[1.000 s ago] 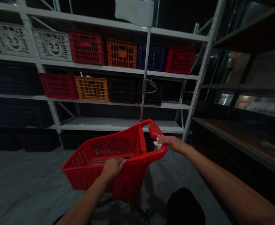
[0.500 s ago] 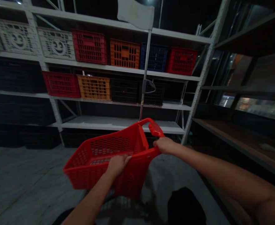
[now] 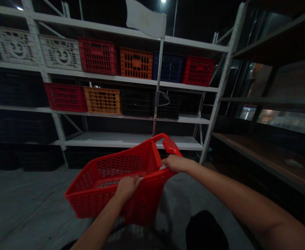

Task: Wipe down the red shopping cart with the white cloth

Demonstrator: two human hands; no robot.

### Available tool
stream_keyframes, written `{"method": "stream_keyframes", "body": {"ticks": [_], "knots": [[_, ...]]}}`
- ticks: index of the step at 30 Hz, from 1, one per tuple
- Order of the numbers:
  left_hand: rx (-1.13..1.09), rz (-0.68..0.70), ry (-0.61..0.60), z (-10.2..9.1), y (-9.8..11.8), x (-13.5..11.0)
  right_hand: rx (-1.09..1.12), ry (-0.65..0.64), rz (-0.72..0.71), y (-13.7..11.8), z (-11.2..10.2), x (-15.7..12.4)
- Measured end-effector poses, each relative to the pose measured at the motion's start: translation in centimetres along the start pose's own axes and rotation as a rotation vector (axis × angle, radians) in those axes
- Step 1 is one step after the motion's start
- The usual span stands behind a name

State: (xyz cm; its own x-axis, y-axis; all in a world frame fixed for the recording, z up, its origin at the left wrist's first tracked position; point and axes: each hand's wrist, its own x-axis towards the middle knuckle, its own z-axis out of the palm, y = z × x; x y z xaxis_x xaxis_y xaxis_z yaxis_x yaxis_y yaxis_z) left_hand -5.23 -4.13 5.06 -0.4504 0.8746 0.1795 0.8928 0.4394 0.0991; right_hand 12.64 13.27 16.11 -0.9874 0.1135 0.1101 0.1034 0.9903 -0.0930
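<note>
A red plastic shopping basket (image 3: 102,180) with perforated walls is held in front of me above the floor. My left hand (image 3: 127,186) grips its near rim, fingers curled over the edge. At the basket's right end, my right hand (image 3: 175,162) is closed on the rim just below the red handle (image 3: 171,146). A bit of white cloth shows under the right hand's fingers. The inside of the basket looks empty.
White metal shelving (image 3: 131,139) stands ahead with red, orange, blue, black and white crates (image 3: 136,63) on the upper levels. A grey pole with a handle (image 3: 157,100) rises behind the basket. Dark shelves (image 3: 267,152) run along the right. Grey concrete floor (image 3: 24,201) lies at left.
The basket has shifted slightly left and lower in view. My right hand slid along the rim toward the left, and the white cloth is more hidden than a second ago.
</note>
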Motion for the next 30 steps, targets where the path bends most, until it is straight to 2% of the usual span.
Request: {"method": "stream_keyframes", "body": {"ticks": [3,5,6,9,11,12,16,19,21,23,24,26,28,30], "knots": [[0.000,0.036,-0.003,0.2,-0.6,-0.1,0.058,-0.078,-0.037,2.6,-2.6,-1.3],[-0.001,0.072,0.008,0.4,-1.1,-0.1,0.073,-0.026,-0.017,4.0,-4.0,-1.6],[0.000,0.084,0.013,0.5,-1.4,-0.1,0.066,0.067,0.022,4.6,-4.5,-1.6],[0.002,0.091,0.030,0.7,-2.3,-0.2,0.037,0.472,0.169,6.3,-4.5,-1.4],[-0.013,0.105,0.029,0.8,-3.0,-0.3,0.072,0.591,0.170,7.2,-3.0,-1.5],[-0.027,0.118,0.027,0.8,-3.4,-0.4,0.113,0.572,0.135,7.4,-1.9,-1.8],[-0.100,0.143,0.029,0.6,-5.3,-0.5,0.330,0.365,-0.042,7.1,2.3,-4.1],[-0.184,0.213,0.095,-0.4,-5.8,-0.9,0.384,0.317,-0.113,6.6,3.3,-5.1],[-0.219,0.226,0.220,-1.9,-4.2,-1.4,0.372,0.316,-0.133,7.0,3.0,-4.4],[-0.227,0.176,0.370,-3.9,-0.6,-2.3,0.360,0.333,-0.087,7.9,2.6,-2.5],[-0.237,0.182,0.394,-4.9,1.9,-2.8,0.361,0.349,-0.034,8.6,2.4,-1.3],[-0.266,0.223,0.394,-6.5,7.2,-3.6,0.369,0.379,0.077,9.9,2.2,1.2],[-0.269,0.235,0.363,-7.3,11.9,-3.9,0.373,0.397,0.138,10.7,2.2,2.9],[-0.195,0.170,0.283,-7.3,14.7,-3.7,0.368,0.413,0.129,10.6,2.4,3.1]]}}
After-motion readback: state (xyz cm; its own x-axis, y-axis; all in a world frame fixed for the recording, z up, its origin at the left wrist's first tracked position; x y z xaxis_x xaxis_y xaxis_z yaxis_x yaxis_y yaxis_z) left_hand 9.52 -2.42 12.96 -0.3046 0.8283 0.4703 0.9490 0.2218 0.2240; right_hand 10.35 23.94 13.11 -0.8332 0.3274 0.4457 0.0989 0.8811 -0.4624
